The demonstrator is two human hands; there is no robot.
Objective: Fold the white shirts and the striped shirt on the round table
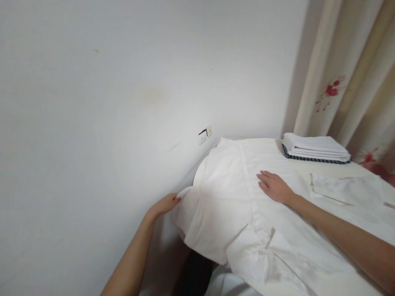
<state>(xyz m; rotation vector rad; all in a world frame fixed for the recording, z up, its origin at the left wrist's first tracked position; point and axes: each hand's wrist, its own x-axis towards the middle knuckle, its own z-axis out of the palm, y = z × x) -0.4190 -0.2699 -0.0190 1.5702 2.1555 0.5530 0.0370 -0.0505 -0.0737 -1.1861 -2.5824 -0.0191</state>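
A white cotton button-up shirt (234,193) lies spread over a white-covered board with a rounded end (198,174) that is pushed up close to the plain wall. Its button strip runs from the far side toward the person, passing just off the fingertips of the right hand (274,187). That hand is released and lies flat, palm down, fingers together, pressing on the cloth. From it the shirt spreads both ways: a chest pocket (336,189) lies to its right, and the larger fall of cloth to its left, where it droops over the rounded end.

The left hand (165,204) is at that drooping edge, below and well to the left of the right hand, with its fingers clenched on the hem so that the cloth is drawn out toward the wall. It is the nearer hand to the hanging part, while the right hand is the nearer to the strip and the pocket.

Beyond the right hand, on the far side of the board, sits a folded stack of white cloths (314,148), apart from the shirt, in front of a cream curtain with red flowers (342,78)
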